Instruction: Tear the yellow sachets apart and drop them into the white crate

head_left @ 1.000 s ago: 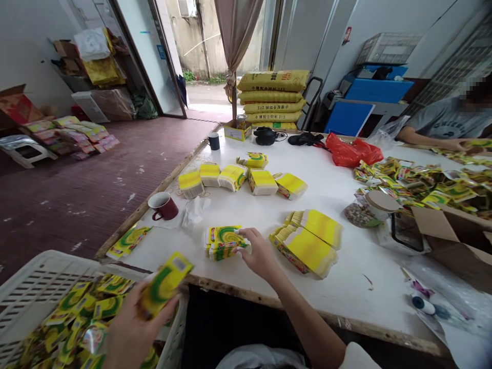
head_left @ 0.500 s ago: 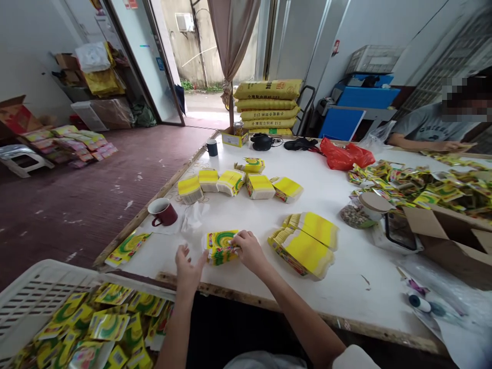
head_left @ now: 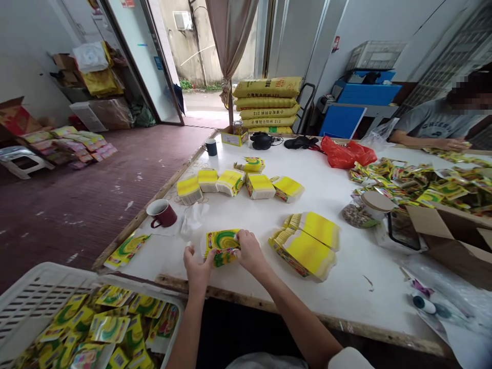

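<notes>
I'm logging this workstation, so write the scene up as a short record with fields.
Surface: white tabletop
Left hand: at the left end of the carton stack, thumb over its near side; firm contact unclear
Right hand: gripping the stack's right end
Beyond the stack: row of yellow bundles
Right of the stack: paired yellow bundles
Left, beyond the hands: dark red mug
Lower left: white basket holding yellow-green packets
Far right: another person, near a packet pile

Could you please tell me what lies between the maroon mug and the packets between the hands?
In the head view, a crumpled white tissue lies between the maroon mug and those packets.
</notes>
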